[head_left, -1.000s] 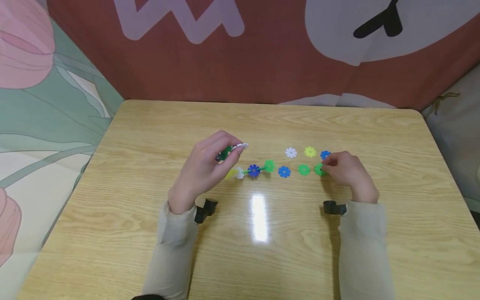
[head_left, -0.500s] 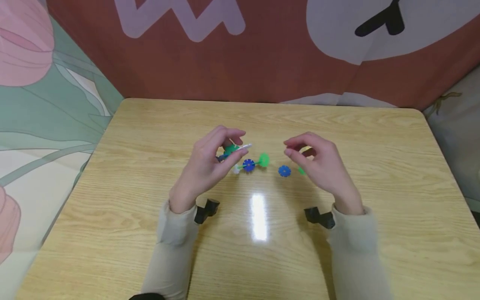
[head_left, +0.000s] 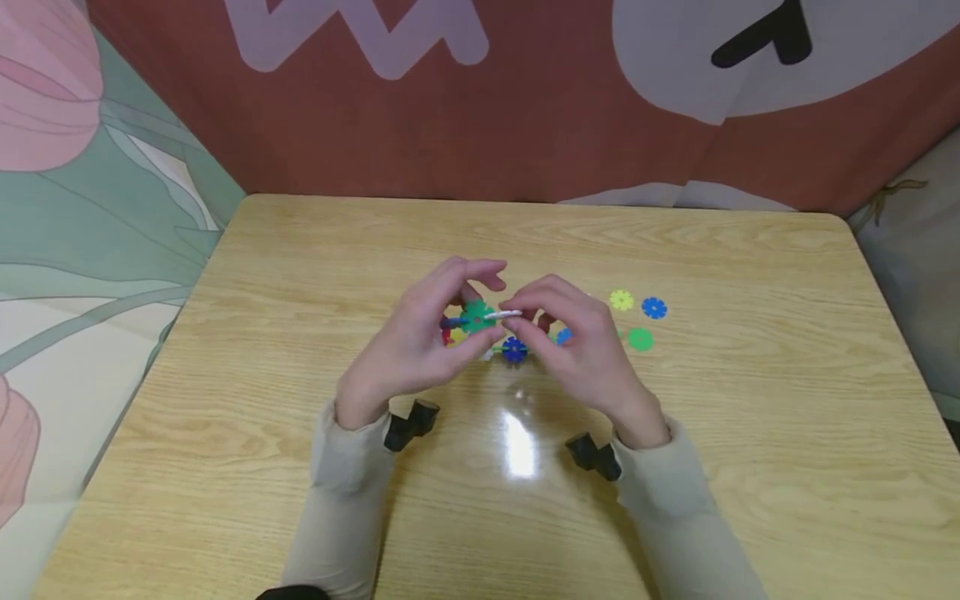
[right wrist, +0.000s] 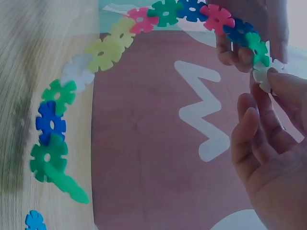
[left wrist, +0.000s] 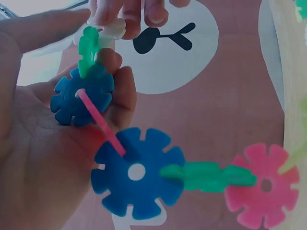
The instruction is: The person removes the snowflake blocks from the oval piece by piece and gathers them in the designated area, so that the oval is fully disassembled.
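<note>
A chain of notched plastic flower discs, in green, blue, pink, yellow and white, curves across the right wrist view; a blue disc (right wrist: 50, 124) sits in its far part. My left hand (head_left: 420, 337) holds the chain's near end, its fingers and thumb around a green disc (head_left: 477, 317) and the blue disc (left wrist: 82, 96) beside it. At that end is a white disc (right wrist: 264, 75), edge-on in the head view. My right hand (head_left: 581, 342) pinches this white disc between thumb and fingers. Both hands are close together above the table.
Loose discs lie on the wooden table (head_left: 750, 467): yellow (head_left: 621, 300), blue (head_left: 654, 307) and green (head_left: 641, 339) ones right of my hands. Another blue disc (head_left: 564, 336) is partly hidden by my right hand. A red printed cloth (head_left: 540, 125) stands behind the table.
My right hand has come left from the loose discs to the white end disc and pinches it. My left hand has shifted slightly right and still holds the chain.
</note>
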`<state>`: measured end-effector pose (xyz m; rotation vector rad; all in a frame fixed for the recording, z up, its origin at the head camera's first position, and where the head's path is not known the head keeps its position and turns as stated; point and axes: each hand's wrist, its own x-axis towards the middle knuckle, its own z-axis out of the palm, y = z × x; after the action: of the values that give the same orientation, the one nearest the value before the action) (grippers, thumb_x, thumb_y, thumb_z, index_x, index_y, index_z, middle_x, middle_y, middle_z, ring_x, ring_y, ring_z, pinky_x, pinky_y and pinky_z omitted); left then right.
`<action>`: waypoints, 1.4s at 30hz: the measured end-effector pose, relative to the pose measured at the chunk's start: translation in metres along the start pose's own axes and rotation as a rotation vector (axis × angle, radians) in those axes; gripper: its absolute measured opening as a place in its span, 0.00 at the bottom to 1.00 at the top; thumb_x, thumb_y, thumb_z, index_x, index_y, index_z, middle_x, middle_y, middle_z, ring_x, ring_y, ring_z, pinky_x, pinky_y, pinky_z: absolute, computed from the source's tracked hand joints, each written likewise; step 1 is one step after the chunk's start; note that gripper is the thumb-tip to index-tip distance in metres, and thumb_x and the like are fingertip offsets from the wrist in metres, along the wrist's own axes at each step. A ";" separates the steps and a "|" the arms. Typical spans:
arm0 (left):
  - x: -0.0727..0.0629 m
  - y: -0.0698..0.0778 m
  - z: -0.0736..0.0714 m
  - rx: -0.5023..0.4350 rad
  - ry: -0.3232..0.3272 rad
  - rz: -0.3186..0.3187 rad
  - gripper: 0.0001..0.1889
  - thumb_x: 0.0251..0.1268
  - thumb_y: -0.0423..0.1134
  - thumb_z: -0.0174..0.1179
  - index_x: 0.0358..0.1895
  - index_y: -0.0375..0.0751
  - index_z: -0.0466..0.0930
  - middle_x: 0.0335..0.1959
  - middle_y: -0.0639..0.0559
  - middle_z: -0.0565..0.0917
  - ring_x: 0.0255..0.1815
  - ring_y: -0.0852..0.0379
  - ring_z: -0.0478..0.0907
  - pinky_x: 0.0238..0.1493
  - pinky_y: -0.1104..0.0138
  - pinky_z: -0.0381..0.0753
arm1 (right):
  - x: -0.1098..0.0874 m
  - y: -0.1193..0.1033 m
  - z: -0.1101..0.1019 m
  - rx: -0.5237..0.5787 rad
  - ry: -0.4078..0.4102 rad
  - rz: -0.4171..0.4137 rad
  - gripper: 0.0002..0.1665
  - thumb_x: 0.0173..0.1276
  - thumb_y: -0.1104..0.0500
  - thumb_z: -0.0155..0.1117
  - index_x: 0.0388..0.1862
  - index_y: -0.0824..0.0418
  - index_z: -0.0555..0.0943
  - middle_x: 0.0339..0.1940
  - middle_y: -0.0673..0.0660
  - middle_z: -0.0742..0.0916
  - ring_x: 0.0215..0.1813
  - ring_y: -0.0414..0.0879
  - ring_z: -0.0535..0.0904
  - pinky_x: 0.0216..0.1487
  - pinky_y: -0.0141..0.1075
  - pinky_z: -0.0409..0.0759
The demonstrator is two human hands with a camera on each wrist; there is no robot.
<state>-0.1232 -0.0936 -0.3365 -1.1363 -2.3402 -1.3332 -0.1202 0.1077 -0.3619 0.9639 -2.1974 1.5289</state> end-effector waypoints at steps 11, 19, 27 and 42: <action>-0.002 -0.002 -0.001 -0.010 -0.032 -0.052 0.24 0.52 0.33 0.72 0.54 0.33 0.78 0.43 0.48 0.84 0.38 0.59 0.78 0.44 0.69 0.80 | 0.000 0.000 -0.001 -0.015 0.069 -0.008 0.04 0.62 0.71 0.66 0.35 0.66 0.82 0.35 0.56 0.85 0.36 0.38 0.77 0.36 0.27 0.77; -0.003 -0.002 -0.003 -0.019 -0.057 -0.061 0.21 0.54 0.35 0.71 0.52 0.33 0.81 0.39 0.50 0.85 0.32 0.63 0.77 0.33 0.71 0.80 | -0.001 0.000 0.000 0.055 0.062 0.037 0.06 0.62 0.72 0.64 0.38 0.67 0.83 0.37 0.57 0.86 0.36 0.38 0.78 0.34 0.28 0.79; -0.003 -0.001 -0.002 -0.006 -0.042 -0.027 0.21 0.54 0.33 0.71 0.52 0.32 0.81 0.35 0.50 0.84 0.29 0.64 0.73 0.31 0.72 0.75 | -0.002 -0.001 -0.004 0.048 0.058 0.006 0.08 0.60 0.74 0.66 0.37 0.67 0.85 0.36 0.58 0.88 0.32 0.39 0.80 0.35 0.26 0.80; -0.004 0.000 -0.002 -0.053 -0.044 0.008 0.21 0.53 0.31 0.71 0.52 0.32 0.81 0.36 0.49 0.84 0.30 0.63 0.75 0.30 0.71 0.78 | -0.001 0.001 0.001 -0.005 0.103 -0.171 0.16 0.70 0.57 0.61 0.36 0.72 0.80 0.29 0.60 0.85 0.28 0.40 0.77 0.34 0.25 0.79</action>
<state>-0.1209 -0.0969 -0.3373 -1.2003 -2.3415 -1.3896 -0.1194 0.1072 -0.3637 1.0193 -1.9931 1.4610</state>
